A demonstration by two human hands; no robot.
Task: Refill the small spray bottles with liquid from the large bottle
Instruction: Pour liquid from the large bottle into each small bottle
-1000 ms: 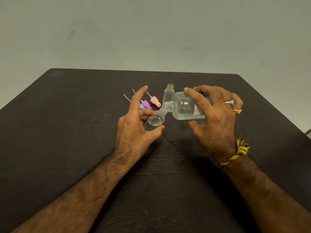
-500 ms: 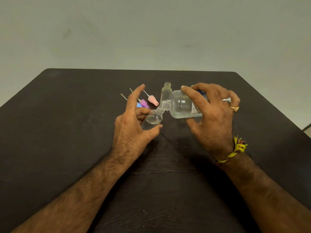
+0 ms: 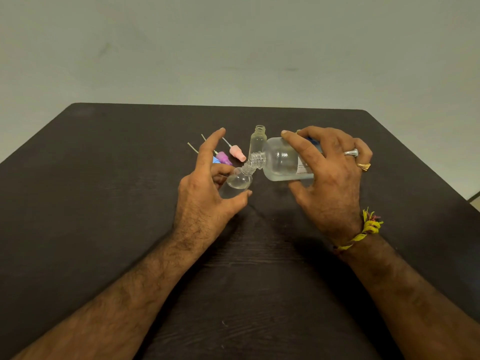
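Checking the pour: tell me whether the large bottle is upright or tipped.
Tipped. The large bottle lies nearly level in the right hand, its uncapped neck meeting the small bottle.

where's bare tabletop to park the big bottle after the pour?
Bare table left of the left hand, and right of the right hand to the edge. Crowded behind the hands: pink and purple spray caps, upright small bottle.

Above the table, the large bottle lies tipped sideways, its mouth touching the neck of a tilted small bottle at its left; behind that meeting point stands another small bottle, with three spray tops lying left of it.
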